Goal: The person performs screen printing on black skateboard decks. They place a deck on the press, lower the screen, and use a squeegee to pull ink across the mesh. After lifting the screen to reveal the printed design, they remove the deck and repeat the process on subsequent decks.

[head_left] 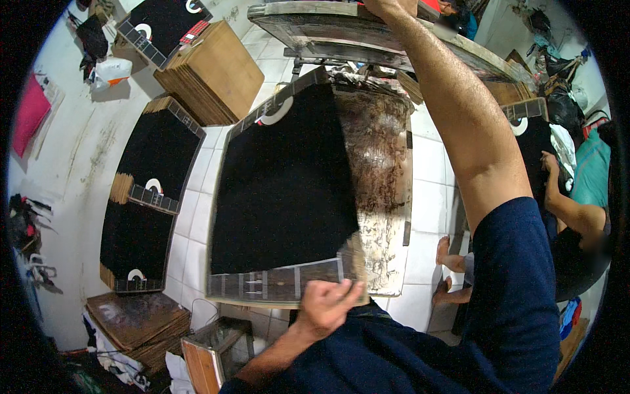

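Observation:
A board (275, 184) with a black middle, a gridded border and a white ring near its far edge lies at a slant over a stained, worn platform (377, 190). My left hand (328, 305) grips the board's near right edge with bent fingers. My right arm stretches up past the board to a worn wooden frame (315, 29) at the back; my right hand (387, 6) is at the top rim of the view, beside something red, its fingers mostly hidden.
Stacked black-topped boards (151, 144) stand at the left, plain brown stacks (216, 72) behind and at lower left (134, 312). A small wooden stand (216, 354) is near me. A co-worker (577, 223) at right touches another black board (531, 138). Another person (462, 16) is at the back.

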{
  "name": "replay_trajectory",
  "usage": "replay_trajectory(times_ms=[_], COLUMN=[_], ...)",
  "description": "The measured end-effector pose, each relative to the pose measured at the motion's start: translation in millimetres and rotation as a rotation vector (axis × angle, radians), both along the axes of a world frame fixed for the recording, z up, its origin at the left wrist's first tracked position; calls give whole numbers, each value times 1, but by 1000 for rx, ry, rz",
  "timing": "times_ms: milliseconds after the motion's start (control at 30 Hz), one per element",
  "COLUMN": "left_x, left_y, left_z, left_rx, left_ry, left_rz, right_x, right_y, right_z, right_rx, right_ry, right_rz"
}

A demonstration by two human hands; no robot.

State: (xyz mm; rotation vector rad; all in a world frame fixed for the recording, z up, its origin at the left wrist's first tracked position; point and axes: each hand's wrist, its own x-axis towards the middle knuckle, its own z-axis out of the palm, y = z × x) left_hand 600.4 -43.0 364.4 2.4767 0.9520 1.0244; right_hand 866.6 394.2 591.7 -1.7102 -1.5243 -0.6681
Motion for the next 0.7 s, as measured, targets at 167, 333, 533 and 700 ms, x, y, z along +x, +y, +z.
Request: replay_trajectory(times_ms=[167, 333, 533, 700], left_x=[23, -119, -357, -388], left_y=[2, 54, 31, 10], left_z=[-71, -179, -268, -254], left_rx=[-165, -292, -765, -583], left_ry=[107, -150, 111, -4], left_rz=[-101, 698, 1513, 1363], right_x=[-2, -11, -14, -13], right_y=[-10, -21, -19, -11], right_z=[0, -1, 11, 16], right_rx=[-123, -42, -127, -120], right_ry=[26, 37, 95, 96], right_rz=[-30, -12, -79, -132])
